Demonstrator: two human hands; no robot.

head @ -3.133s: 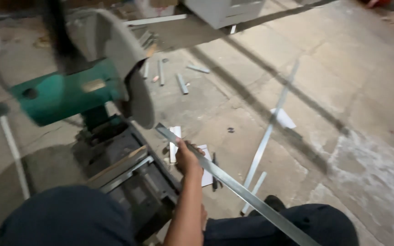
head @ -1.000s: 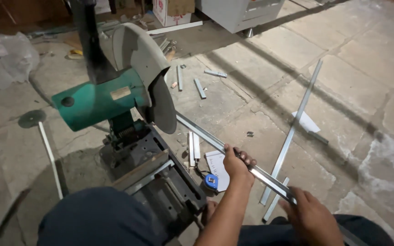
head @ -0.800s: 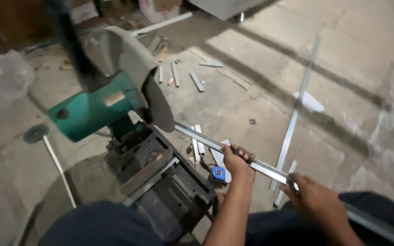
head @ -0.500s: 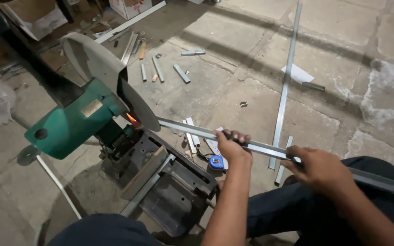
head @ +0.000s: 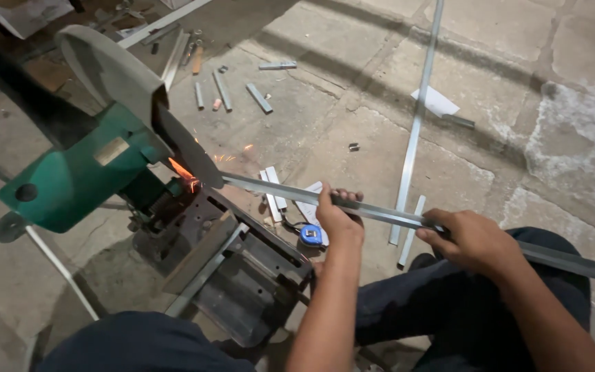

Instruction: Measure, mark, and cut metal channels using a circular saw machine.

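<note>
- The left hand (head: 339,219) is closed around a long metal bar (head: 387,218), fingers curled over its far edge, gripping it near the middle of the scene.
- The right hand (head: 473,240) is also wrapped tight on the same bar, just to the right of the left hand, with the knuckles on top.
- The bar runs from the saw at the left, across both hands, and out past the right edge over the person's dark trouser leg (head: 449,310).
- Its left end lies under the disc (head: 191,148) of a green chop saw (head: 77,176), which is lowered onto it; orange sparks (head: 184,172) fly where disc and bar meet.
- The saw's grey guard (head: 108,72) covers the upper part of the disc, and its dark metal base (head: 235,275) sits on the floor (head: 352,89) at the near left.
- A small blue tape measure (head: 310,235) lies on the floor just beside the base, below the left hand.
- Two short pale strips (head: 273,193) lie under the bar, left of the left hand.
- Another long thin metal strip (head: 418,117) lies on the concrete floor, running from far to near behind the hands, and a shorter piece (head: 411,231) lies next to its near end.
- Several short cut-off pieces (head: 242,93) are scattered on the floor far from the saw.
- A white scrap of paper (head: 435,102) lies just right of the long strip.
</note>
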